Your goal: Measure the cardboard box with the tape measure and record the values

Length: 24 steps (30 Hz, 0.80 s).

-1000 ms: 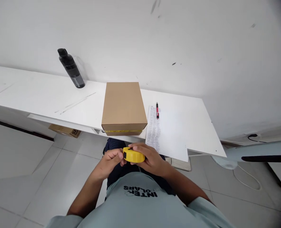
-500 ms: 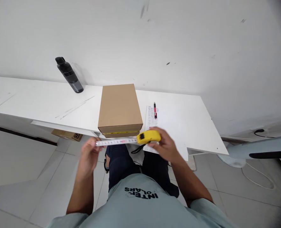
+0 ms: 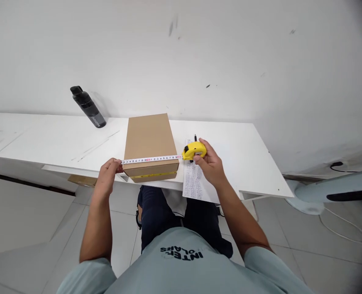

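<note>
1. At the desk's near edge, a box sits flat, its front face about level with the rim.
2. Tape: stretched across the box top close to the front edge, from left corner to right.
3. Left hand: fingers pinched on the tape's free end, just beside the box's left corner.
4. Right hand: closed round the yellow case, right of the box, over a written sheet; a pen lies behind.
5. Bottle: well apart, by the wall.
6. Risk, as judged: the pinch looks light, and a slip could let the tape snap back toward the case. A slanted or sagging tape would read false. A push could nudge the box over the rim.
</note>
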Available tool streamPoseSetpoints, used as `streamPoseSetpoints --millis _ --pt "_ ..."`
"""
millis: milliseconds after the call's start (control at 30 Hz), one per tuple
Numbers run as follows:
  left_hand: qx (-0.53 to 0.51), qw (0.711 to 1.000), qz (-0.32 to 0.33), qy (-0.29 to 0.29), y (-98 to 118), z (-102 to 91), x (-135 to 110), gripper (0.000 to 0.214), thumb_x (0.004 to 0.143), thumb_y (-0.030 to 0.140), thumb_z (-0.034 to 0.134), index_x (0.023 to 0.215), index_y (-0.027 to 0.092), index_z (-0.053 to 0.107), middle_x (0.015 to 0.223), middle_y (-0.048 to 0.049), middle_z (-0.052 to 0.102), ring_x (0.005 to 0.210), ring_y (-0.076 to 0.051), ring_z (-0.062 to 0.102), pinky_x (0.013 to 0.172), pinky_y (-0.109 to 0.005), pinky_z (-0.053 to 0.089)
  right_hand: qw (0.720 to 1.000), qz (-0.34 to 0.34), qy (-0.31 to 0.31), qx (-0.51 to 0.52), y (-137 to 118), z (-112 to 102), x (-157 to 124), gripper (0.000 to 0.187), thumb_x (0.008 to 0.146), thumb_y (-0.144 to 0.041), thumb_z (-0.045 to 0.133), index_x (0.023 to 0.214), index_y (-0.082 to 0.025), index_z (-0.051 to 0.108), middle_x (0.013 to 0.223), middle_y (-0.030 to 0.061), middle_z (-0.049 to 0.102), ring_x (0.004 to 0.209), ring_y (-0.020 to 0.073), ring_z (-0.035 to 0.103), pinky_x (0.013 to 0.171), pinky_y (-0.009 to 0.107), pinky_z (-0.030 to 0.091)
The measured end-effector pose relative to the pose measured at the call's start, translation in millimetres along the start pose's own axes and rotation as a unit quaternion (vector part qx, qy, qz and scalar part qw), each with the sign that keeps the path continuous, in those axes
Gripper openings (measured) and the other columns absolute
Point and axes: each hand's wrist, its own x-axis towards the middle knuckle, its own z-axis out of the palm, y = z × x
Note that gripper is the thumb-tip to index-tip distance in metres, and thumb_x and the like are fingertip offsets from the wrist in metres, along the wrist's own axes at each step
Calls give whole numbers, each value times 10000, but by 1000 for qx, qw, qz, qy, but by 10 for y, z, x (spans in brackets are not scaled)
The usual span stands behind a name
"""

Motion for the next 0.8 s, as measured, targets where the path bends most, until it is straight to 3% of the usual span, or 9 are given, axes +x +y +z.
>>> streamPoseSetpoints --millis 100,200,500,667,800 --pt "1 1000 -16 -23 19 101 -28 345 700 501 697 661 217 504 649 37 462 649 -137 473 613 -248 449 1000 -3 -25 -2 16 84 -15 709 881 -548 743 1519 -310 546 1496 79 605 1250 262 650 1065 411 576" --pt "-1 999 -25 -25 1 146 -48 372 703 541 666 683 228 467 668 38 451 653 -141 470 606 -249 446 1000 6 -30 2 27 92 -13 709 892 -541 737 1533 -318 533 1497 74 609 1233 250 659 1047 396 586" --pt "15 1000 1 -25 -59 119 -56 345 798 506 628 685 231 453 684 27 412 676 -157 415 617 -263 386 1000 8 -30 -7 23 62 -34 678 906 -512 734 1526 -329 530 1546 67 576 1278 257 653 1119 458 552" --pt "136 987 79 -23 67 105 -131 359 963 458 502 702 229 410 701 18 436 695 -166 424 630 -280 341 999 4 -33 -21 23 38 -31 663 911 -494 729 1525 -338 532 1529 56 587 1235 245 675 1079 437 582" --pt "204 976 62 -31 164 110 -173 465 970 578 524 685 226 414 653 25 448 658 -159 415 605 -280 311 999 5 -36 -26 11 11 -21 649 910 -467 733 1516 -327 548 1464 52 632 1170 228 695 1032 414 606"
